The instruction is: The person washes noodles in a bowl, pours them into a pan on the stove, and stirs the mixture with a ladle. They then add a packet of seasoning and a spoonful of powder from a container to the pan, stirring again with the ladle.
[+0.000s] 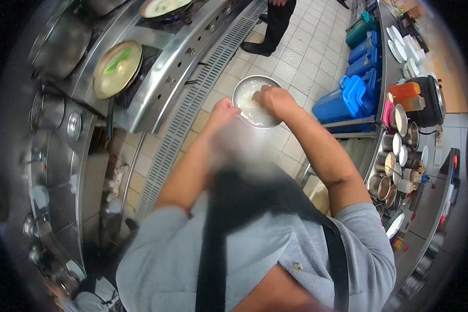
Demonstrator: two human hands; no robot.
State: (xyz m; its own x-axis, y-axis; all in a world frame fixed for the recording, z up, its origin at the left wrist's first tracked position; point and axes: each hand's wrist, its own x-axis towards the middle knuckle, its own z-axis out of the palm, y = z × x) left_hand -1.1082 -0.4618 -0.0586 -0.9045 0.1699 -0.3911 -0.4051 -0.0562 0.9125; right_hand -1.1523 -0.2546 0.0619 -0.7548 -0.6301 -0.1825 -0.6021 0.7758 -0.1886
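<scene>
A round metal bowl [237,89] is held out in front of me above the tiled floor. My left hand [223,112] is closed on its left rim, with the thumb along the edge. Over the right side of the bowl, my right hand [276,102] has its fingers curled together and dipped inside. A pale, wet white substance [248,99] lies in the bowl beside those fingertips. Whatever the right fingers grip is hidden from view.
On the stove [164,78] at left, a frying pan [103,86] holds pale food with something green. Another pan [166,7] sits further back. Blue bins [343,101] and a counter of metal containers [391,140] line the right. A person's dark-clad legs [278,26] stand ahead.
</scene>
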